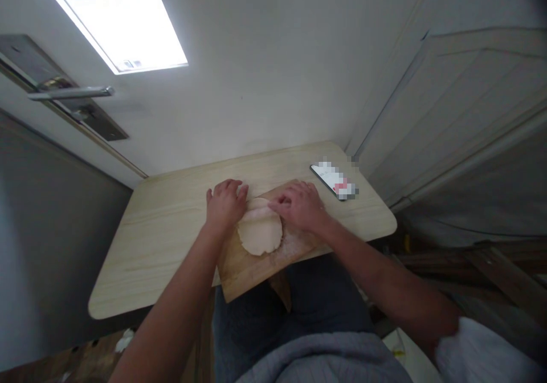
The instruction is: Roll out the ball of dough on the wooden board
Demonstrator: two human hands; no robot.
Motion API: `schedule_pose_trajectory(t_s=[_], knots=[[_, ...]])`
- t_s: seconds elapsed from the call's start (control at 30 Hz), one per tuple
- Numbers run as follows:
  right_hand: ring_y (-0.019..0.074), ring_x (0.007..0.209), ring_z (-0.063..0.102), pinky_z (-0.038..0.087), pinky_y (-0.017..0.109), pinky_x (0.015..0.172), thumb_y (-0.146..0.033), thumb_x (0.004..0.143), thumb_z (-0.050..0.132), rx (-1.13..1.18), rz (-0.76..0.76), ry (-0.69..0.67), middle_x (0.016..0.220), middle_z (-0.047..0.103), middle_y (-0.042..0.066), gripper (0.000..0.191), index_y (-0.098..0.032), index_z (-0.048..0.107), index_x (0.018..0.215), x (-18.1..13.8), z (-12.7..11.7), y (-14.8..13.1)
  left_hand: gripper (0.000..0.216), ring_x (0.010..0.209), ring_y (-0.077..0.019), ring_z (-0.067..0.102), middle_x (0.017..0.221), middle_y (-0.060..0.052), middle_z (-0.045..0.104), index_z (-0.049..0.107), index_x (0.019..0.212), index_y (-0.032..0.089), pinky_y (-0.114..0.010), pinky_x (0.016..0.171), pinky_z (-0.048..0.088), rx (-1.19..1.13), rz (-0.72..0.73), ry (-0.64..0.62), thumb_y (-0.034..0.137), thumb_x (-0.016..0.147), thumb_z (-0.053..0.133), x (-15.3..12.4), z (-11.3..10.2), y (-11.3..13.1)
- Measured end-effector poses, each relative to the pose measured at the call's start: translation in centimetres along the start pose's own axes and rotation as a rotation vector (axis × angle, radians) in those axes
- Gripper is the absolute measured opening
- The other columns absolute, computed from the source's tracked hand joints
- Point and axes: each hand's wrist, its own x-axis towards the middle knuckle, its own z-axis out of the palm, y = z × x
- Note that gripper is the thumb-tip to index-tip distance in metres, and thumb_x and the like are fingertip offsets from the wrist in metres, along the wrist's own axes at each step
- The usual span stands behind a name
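a flat round of dough (261,236) was shown lying on a wooden board (240,276), which was set on a pale table (158,240) with its near corner projecting past the table's edge. the left hand (226,200) was placed at the far left rim of the dough, its fingers curled; whether anything was gripped by it could not be told. the right hand (301,205) was held narrow at the far right rim, thumb and fingertips drawn together, though a firm hold on the dough could not be confirmed. a paler band was seen across the far rim between the hands; a fold could not be told from a slim roller. for good work, it was judged, pressure was best kept light and equal on both sides, so that the ragged rim was not torn, and the overhanging board was best kept from tipping. a phone (325,174) was laid beyond the right hand, its screen partly masked by blocks; no brand, label or writing could be read.
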Motion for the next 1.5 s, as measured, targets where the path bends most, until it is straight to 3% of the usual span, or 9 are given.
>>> schedule_pose_trajectory(t_s=[0.1,0.2,0.37,0.7,1.1,1.27,1.5], knots=[[0.0266,0.106,0.059,0.033,0.045,0.102,-0.052,0.099,0.051,-0.096,0.091,-0.002,0.102,0.073,0.009,0.040,-0.021,0.073,0.087,2.1,-0.1,-0.5,0.044,0.134,-0.0324,0.052,0.143,-0.012,0.061,0.063,0.130,0.024,-0.059,0.112,0.037,0.046,0.011,-0.032,0.040,0.103,0.033,0.2,0.2,0.0],[0.0301,0.116,0.055,0.033,0.049,0.104,-0.048,0.097,0.053,-0.162,0.115,-0.031,0.118,0.071,0.012,0.037,-0.020,0.071,0.111,3.5,0.5,-0.8,0.046,0.133,-0.0329,0.053,0.145,-0.013,0.060,0.060,0.134,0.022,-0.057,0.111,0.038,0.072,0.024,-0.049,0.044,0.101,0.038,1.1,0.3,0.0],[0.0360,0.127,0.048,0.029,0.063,0.109,-0.051,0.100,0.046,-0.194,0.112,-0.061,0.134,0.064,0.015,0.047,-0.022,0.063,0.132,3.2,1.8,-0.8,0.049,0.126,-0.0329,0.059,0.140,-0.016,0.062,0.061,0.134,0.020,-0.053,0.106,0.044,0.055,0.051,-0.032,0.047,0.101,0.038,2.1,1.2,-0.2],[0.0390,0.132,0.044,0.029,0.064,0.109,-0.060,0.099,0.043,-0.185,0.132,-0.124,0.142,0.059,0.015,0.057,-0.023,0.058,0.140,3.0,1.6,0.4,0.043,0.132,-0.0299,0.053,0.140,-0.014,0.061,0.061,0.131,0.024,-0.048,0.107,0.044,0.048,0.171,-0.099,0.042,0.103,0.036,1.4,1.9,-1.1],[0.0387,0.143,0.036,0.021,0.065,0.115,-0.057,0.103,0.038,-0.225,0.094,-0.035,0.154,0.050,0.013,0.058,-0.023,0.050,0.149,-0.4,1.9,0.1,0.052,0.137,-0.0298,0.050,0.148,-0.014,0.056,0.051,0.143,0.023,-0.051,0.112,0.040,-0.052,0.096,-0.058,0.051,0.103,0.031,-1.0,1.9,-0.5],[0.0369,0.142,0.038,0.024,0.061,0.115,-0.056,0.104,0.035,-0.220,0.063,-0.019,0.151,0.052,0.014,0.057,-0.021,0.051,0.147,-1.4,1.5,-0.2,0.054,0.141,-0.0314,0.047,0.152,-0.013,0.053,0.048,0.147,0.023,-0.054,0.114,0.038,-0.034,0.090,-0.094,0.051,0.104,0.032,-1.9,1.8,-0.2],[0.0373,0.140,0.040,0.024,0.059,0.115,-0.056,0.104,0.034,-0.225,0.039,-0.024,0.147,0.056,0.017,0.059,-0.015,0.054,0.142,-3.2,1.1,-0.7,0.055,0.143,-0.0320,0.044,0.156,-0.013,0.049,0.047,0.149,0.026,-0.057,0.114,0.037,0.008,0.083,-0.053,0.052,0.104,0.031,-3.7,1.3,0.6]])
